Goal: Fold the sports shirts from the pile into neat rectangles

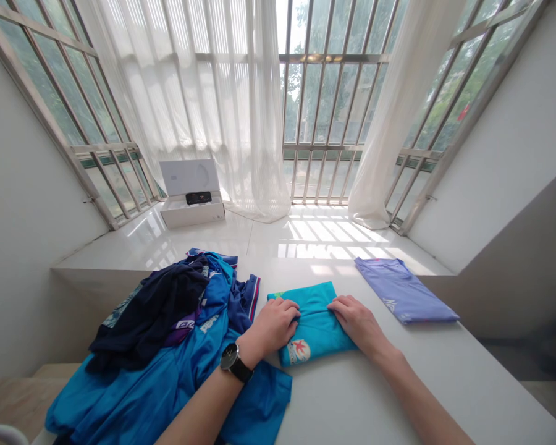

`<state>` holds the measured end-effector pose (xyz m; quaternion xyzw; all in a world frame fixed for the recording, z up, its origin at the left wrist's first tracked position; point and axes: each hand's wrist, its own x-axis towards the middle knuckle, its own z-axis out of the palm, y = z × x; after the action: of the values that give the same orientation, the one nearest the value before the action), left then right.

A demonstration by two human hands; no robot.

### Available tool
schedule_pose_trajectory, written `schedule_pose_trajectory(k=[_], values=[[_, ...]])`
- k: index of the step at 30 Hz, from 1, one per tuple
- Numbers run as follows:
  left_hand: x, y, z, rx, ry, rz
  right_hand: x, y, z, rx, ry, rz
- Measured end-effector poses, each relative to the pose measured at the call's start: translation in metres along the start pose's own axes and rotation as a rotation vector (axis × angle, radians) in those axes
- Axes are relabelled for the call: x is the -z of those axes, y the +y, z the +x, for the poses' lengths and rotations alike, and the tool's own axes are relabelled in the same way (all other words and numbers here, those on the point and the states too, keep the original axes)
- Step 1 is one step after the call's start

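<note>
A folded turquoise shirt (312, 330) with a round white-and-red print lies on the white table in front of me. My left hand (274, 321), with a black watch on its wrist, has its fingers bent closed on the shirt's left part. At the right edge, my right hand (354, 318) grips the cloth with its fingers together; its thumb is hidden. A shallow crease runs across the fabric between the two hands. Close by my left forearm is a loose heap of clothes, with a dark navy shirt (152, 315) over a bright blue one (167, 389).
A folded lavender shirt (405, 290) lies on the table (426, 377) to the right. On the windowsill (269, 238) stands an open white box (192, 213) with a black device (198, 198) in it. Sheer white curtains (254, 123) hang before the barred window.
</note>
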<state>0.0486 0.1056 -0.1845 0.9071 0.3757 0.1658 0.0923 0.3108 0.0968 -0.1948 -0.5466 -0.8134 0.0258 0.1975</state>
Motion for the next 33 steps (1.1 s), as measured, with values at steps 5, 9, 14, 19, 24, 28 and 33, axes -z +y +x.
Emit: schedule_pose_trajectory(k=[5,9,14,19,24,28,33], values=[[0.0,0.0,0.0,0.018,-0.001,0.014,0.0,-0.001,0.0,-0.026,-0.006,-0.008],[-0.002,-0.001,0.0,0.023,-0.011,0.037,0.002,-0.002,-0.002,-0.076,-0.066,-0.051],[-0.001,0.0,0.0,0.021,-0.023,0.044,0.008,-0.011,-0.005,-0.162,-0.173,-0.164],[0.002,0.002,0.002,0.037,-0.041,0.058,0.011,-0.026,-0.007,-0.255,-0.22,-0.181],[0.005,0.004,0.001,0.045,-0.039,0.067,0.009,-0.027,-0.008,-0.267,-0.223,-0.15],[0.011,0.012,-0.002,0.013,-0.076,0.047,0.008,-0.019,-0.006,-0.239,-0.2,-0.11],[0.012,0.028,-0.004,-0.03,-0.126,0.015,0.003,-0.008,-0.001,-0.181,-0.093,-0.091]])
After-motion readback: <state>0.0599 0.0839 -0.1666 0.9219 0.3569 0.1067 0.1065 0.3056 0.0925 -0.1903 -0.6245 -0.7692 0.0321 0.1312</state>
